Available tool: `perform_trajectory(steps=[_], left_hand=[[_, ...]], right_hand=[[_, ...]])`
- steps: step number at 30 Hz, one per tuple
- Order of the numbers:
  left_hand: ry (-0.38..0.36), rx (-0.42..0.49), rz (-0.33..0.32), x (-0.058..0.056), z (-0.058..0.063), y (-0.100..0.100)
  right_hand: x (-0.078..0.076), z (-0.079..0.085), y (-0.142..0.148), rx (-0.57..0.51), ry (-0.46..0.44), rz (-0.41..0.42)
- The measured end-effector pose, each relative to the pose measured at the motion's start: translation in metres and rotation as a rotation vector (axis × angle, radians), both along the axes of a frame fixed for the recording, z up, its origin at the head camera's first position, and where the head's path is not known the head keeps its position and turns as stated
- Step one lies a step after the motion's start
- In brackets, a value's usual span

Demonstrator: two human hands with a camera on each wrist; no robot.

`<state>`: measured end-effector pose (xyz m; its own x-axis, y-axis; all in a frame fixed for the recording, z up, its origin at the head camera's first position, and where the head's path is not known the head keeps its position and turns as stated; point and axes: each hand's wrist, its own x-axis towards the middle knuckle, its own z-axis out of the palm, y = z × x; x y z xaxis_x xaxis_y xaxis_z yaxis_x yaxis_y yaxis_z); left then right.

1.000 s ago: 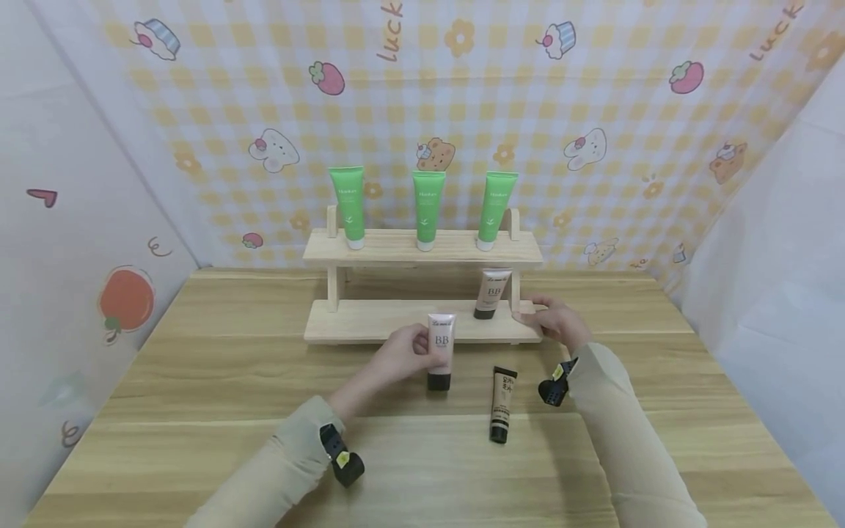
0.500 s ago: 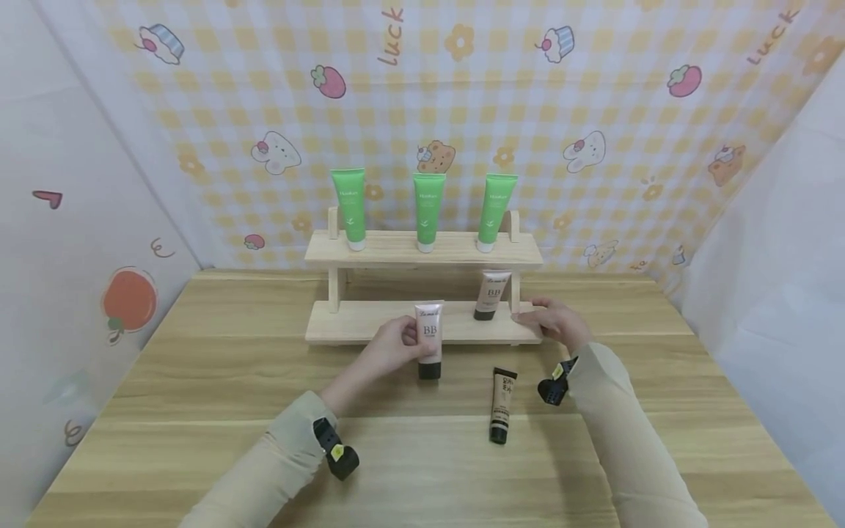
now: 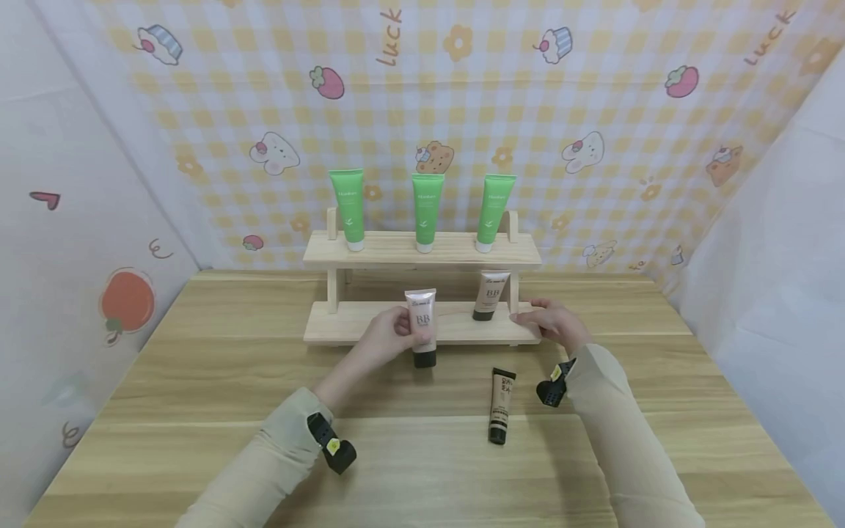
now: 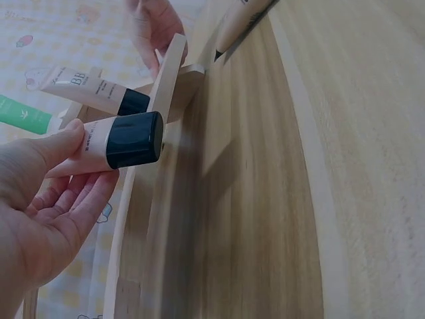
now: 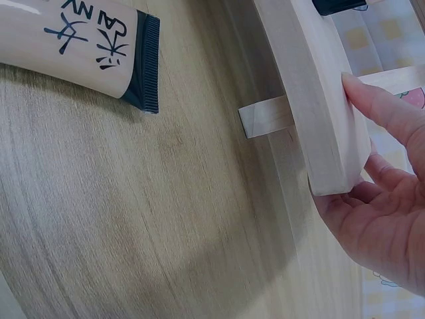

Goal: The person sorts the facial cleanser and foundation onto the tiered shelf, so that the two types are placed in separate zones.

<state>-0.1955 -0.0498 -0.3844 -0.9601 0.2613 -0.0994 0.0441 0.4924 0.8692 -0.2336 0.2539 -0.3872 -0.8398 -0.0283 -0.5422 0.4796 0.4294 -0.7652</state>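
Observation:
My left hand (image 3: 388, 338) grips a pale pink BB cream tube (image 3: 422, 323) between thumb and fingers. The tube's black cap points down, in front of the lower shelf's front edge. In the left wrist view the cap (image 4: 136, 139) is apart from the wood. My right hand (image 3: 554, 323) pinches the right end of the lower shelf board (image 3: 370, 323), with the thumb on top and fingers underneath, as the right wrist view shows. A second BB cream tube (image 3: 491, 297) stands on its cap at the right of that shelf, near the right hand.
Three green tubes, left (image 3: 349, 209), middle (image 3: 427, 213) and right (image 3: 494, 213), stand on the upper shelf (image 3: 389, 246). A beige tube with a black cap (image 3: 501, 405) lies on the wooden table (image 3: 198, 411) in front. A checked cloth (image 3: 396, 110) hangs behind.
My left hand has carried its BB cream tube up and to the left, toward the lower shelf's front edge; the tube now tilts slightly. My right hand keeps its place on the shelf end.

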Motion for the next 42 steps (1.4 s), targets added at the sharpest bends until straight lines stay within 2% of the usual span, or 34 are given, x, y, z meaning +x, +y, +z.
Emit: perform_trajectory(steps=[11, 17, 22, 30, 42], left_hand=[[0.061, 0.008, 0.038, -0.016, 0.01, -0.004], [0.025, 0.019, 0.058, -0.023, 0.014, -0.003], [0.03, 0.034, 0.061, -0.027, 0.013, -0.002], [0.156, 0.055, 0.021, -0.033, 0.008, 0.005], [0.228, 0.075, -0.012, -0.04, -0.004, 0.008]], right_hand=[[-0.001, -0.004, 0.0, -0.007, 0.016, -0.026], [-0.001, -0.006, 0.0, -0.012, 0.034, -0.021], [-0.001, -0.007, 0.001, -0.005, 0.038, -0.022], [0.0, -0.006, 0.0, -0.005, 0.025, -0.019], [0.001, -0.006, 0.0, -0.009, 0.026, -0.024]])
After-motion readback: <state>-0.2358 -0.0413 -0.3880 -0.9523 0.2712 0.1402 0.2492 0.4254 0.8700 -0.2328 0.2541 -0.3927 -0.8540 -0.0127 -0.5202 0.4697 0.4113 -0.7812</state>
